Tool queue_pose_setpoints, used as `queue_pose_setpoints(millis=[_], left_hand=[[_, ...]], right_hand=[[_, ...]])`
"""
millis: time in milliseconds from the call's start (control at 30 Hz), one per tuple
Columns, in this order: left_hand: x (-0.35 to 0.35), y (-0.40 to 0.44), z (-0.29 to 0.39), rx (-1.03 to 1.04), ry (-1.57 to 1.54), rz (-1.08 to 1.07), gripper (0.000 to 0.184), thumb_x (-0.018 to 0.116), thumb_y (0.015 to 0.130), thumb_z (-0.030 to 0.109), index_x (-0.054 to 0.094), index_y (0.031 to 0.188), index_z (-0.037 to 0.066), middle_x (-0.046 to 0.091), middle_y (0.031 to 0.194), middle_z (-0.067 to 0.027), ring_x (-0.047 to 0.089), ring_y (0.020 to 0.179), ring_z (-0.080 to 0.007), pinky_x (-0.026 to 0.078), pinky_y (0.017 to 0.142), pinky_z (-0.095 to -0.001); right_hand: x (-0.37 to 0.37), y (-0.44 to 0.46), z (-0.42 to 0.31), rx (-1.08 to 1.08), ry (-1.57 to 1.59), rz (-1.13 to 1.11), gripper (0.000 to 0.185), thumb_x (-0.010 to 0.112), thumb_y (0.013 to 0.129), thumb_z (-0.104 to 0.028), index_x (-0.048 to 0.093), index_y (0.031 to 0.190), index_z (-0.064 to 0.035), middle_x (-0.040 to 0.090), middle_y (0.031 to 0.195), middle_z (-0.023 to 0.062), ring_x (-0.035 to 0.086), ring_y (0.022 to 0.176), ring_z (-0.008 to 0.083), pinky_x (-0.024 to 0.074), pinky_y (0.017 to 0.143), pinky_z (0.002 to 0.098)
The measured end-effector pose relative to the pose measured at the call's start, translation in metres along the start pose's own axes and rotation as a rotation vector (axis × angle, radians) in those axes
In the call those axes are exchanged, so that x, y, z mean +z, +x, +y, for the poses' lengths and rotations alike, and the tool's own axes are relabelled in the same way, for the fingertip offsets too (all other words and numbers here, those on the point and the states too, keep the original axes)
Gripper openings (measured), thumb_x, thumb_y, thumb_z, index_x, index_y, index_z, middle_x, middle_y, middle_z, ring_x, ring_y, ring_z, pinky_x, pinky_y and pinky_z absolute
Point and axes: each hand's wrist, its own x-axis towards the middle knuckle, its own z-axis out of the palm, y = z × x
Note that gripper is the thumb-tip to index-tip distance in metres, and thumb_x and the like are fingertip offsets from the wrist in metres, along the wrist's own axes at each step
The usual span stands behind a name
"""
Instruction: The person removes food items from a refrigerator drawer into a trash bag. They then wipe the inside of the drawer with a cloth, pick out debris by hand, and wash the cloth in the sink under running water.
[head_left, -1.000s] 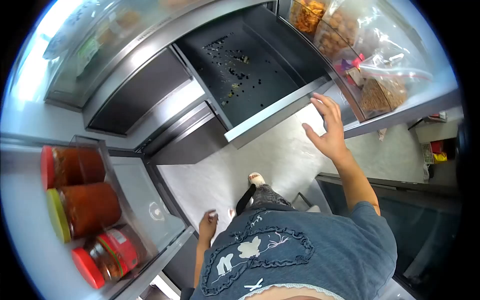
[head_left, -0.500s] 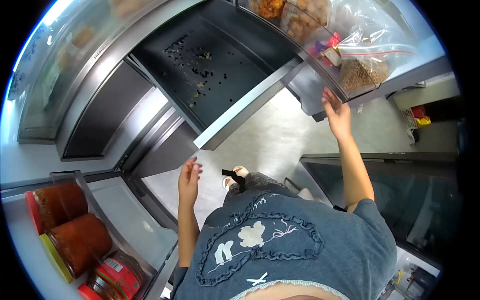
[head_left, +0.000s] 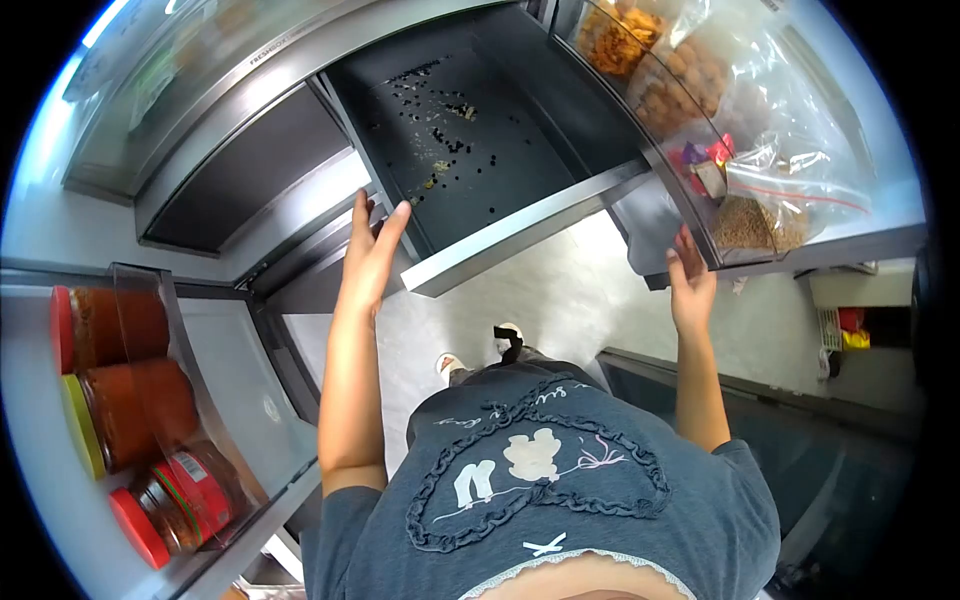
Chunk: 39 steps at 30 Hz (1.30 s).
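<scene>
A dark drawer [head_left: 560, 110] with a silver front edge is pulled out of the fridge. Small black bits and yellowish crumbs [head_left: 450, 145] lie scattered on its bottom. My left hand [head_left: 372, 250] is at the drawer's left side near the front corner, thumb and fingers apart, holding nothing; I cannot tell whether it touches the drawer. My right hand [head_left: 692, 290] has its fingers and thumb at the lower edge of the right fridge door [head_left: 800, 255], gripping it. Just above that hand, the door bin holds a zip bag of brown grains [head_left: 760, 222] and other bags.
On the left door, a shelf holds several red-brown jars [head_left: 140, 410] with red and yellow-green lids. Above left is a clear fridge drawer [head_left: 200, 110]. Pale floor [head_left: 540, 260] shows below the open drawer. A dark glass-fronted cabinet [head_left: 780, 440] stands at the lower right.
My left hand has risen from below the drawer's front corner to its left side. My right hand stays at the door edge. The view has shifted, so the fridge appears farther right.
</scene>
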Motion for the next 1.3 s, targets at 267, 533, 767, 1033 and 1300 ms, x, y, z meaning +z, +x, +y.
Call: queue_pose_setpoints(millis=[267, 533, 767, 1033, 1300], left_hand=[[0.014, 0.018, 0.013, -0.019, 0.069, -0.075, 0.067, 0.047, 0.071, 0.011, 0.022, 0.132, -0.003, 0.048, 0.114, -0.0219, 0.048, 0.105, -0.0276, 0.035, 0.091, -0.0287], [0.017, 0.021, 0.009, -0.022, 0.110, -0.042, 0.077, 0.044, 0.072, 0.016, 0.006, 0.133, -0.009, 0.050, 0.109, -0.0297, 0.052, 0.101, -0.0313, 0.037, 0.088, -0.0292], [0.015, 0.017, 0.007, -0.021, 0.053, -0.096, 0.076, 0.043, 0.071, 0.015, 0.006, 0.132, -0.012, 0.053, 0.100, -0.0281, 0.055, 0.094, -0.0300, 0.039, 0.085, -0.0291], [0.015, 0.008, 0.004, 0.102, 0.053, -0.069, 0.076, 0.044, 0.071, 0.014, 0.005, 0.130, -0.016, 0.052, 0.100, -0.0323, 0.055, 0.095, -0.0337, 0.039, 0.086, -0.0306], [0.026, -0.016, -0.006, 0.177, 0.087, -0.028, 0.076, 0.046, 0.070, 0.012, 0.007, 0.130, -0.014, 0.038, 0.121, -0.0336, 0.040, 0.116, -0.0348, 0.031, 0.096, -0.0301]], right_hand=[[0.008, -0.002, -0.006, 0.005, 0.024, -0.017, 0.048, 0.060, 0.080, -0.008, 0.038, 0.120, 0.0063, 0.041, 0.124, 0.0186, 0.041, 0.114, 0.0243, 0.0328, 0.094, 0.0342], [0.036, 0.037, -0.014, 0.039, -0.041, -0.029, 0.056, 0.054, 0.085, -0.030, 0.034, 0.127, 0.0016, 0.036, 0.131, 0.0135, 0.033, 0.121, 0.0211, 0.0243, 0.100, 0.0336], [0.068, 0.076, 0.006, 0.195, 0.215, 0.099, 0.064, 0.058, 0.081, -0.037, 0.031, 0.131, -0.0080, 0.030, 0.135, 0.0049, 0.025, 0.126, 0.0212, 0.0259, 0.099, 0.0397], [0.072, 0.077, -0.002, 0.220, 0.208, 0.181, 0.057, 0.060, 0.077, -0.038, 0.041, 0.122, -0.0105, 0.038, 0.125, 0.0056, 0.032, 0.118, 0.0204, 0.0345, 0.092, 0.0436], [0.047, 0.065, 0.024, 0.165, 0.266, 0.191, 0.043, 0.054, 0.082, -0.036, 0.046, 0.117, -0.0141, 0.043, 0.119, 0.0005, 0.039, 0.110, 0.0155, 0.0328, 0.088, 0.0375]])
